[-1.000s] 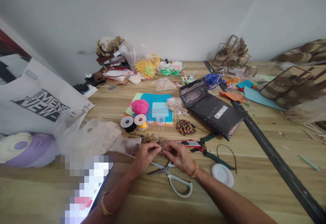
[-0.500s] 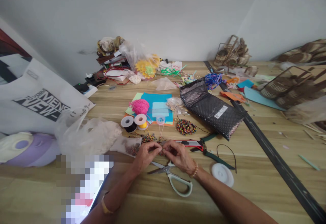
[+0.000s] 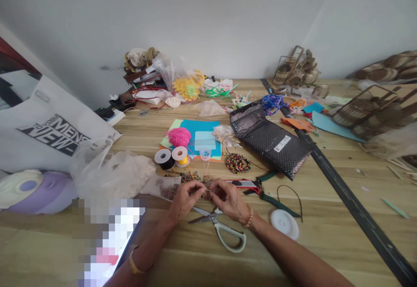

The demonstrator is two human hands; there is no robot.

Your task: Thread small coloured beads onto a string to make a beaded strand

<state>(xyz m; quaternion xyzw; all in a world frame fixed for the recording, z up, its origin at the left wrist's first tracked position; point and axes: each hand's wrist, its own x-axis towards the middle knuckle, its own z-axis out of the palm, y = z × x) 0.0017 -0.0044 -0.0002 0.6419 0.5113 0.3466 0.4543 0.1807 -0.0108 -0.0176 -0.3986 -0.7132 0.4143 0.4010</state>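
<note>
My left hand (image 3: 188, 198) and my right hand (image 3: 227, 198) meet fingertip to fingertip above the table. Both are pinched, and a thin pale thread (image 3: 207, 189) runs between them; its ends are hidden by the fingers. Under and beyond the fingertips lie loose multicoloured beads (image 3: 190, 176). A plastic bag of beads (image 3: 163, 187) rests just left of my left hand. Open scissors (image 3: 224, 230) lie beneath my hands. Behind my right hand are a utility knife (image 3: 244, 183) and green-handled pliers (image 3: 276, 203).
Thread spools, black (image 3: 164, 158) and yellow (image 3: 181, 156), stand before a pink yarn ball (image 3: 179, 137). A coiled bead string (image 3: 238, 163), a black bubble mailer (image 3: 270, 139) and a white spool (image 3: 284, 224) lie rightward. A blurred lit screen (image 3: 120, 239) is at lower left.
My fingertips have drawn slightly apart, and the thin thread between them shows more clearly. Everything on the table stays where it was.
</note>
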